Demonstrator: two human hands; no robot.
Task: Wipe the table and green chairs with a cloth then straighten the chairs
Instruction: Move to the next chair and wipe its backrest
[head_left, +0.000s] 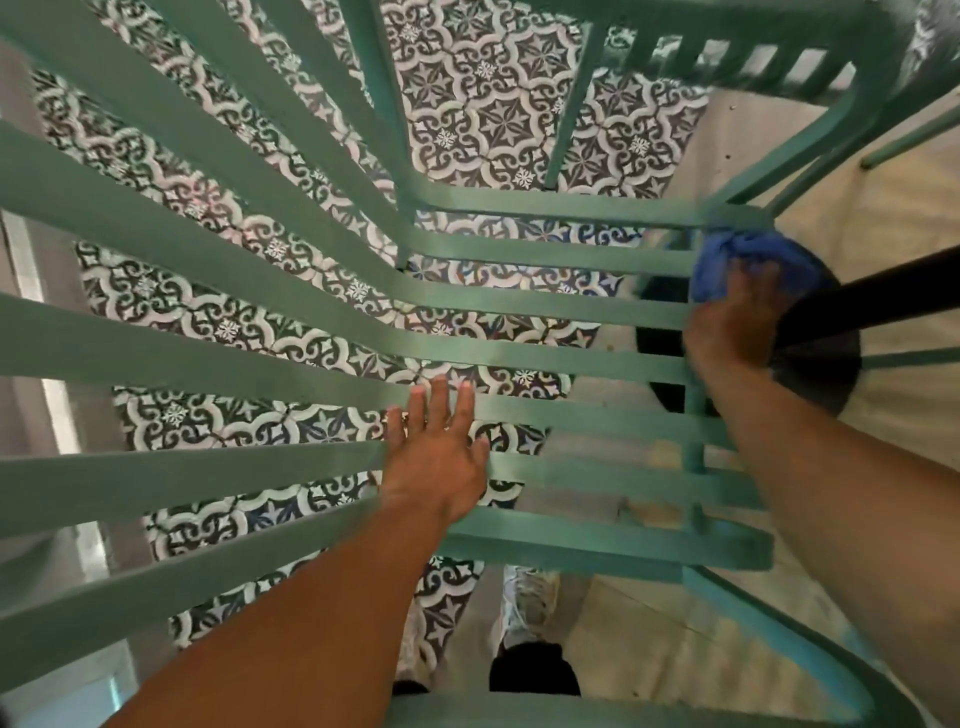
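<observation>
I look straight down through a green slatted chair (545, 358) that fills the view. My right hand (732, 325) presses a crumpled blue cloth (753, 257) against the far right corner of the seat slats; the hand is blurred. My left hand (436, 457) lies flat on the seat slats near the middle, fingers spread, holding nothing. A second green chair (727, 57) stands at the top right. Of the table only the black pedestal pole (883, 296) and its round black base (810, 374) show, to the right of the cloth.
Patterned blue and white floor tiles (493, 114) show between the slats, with plain pale flooring (883, 218) at the right. My own shoes (530, 603) stand under the chair's near edge. A pale wall strip (31, 312) runs along the left.
</observation>
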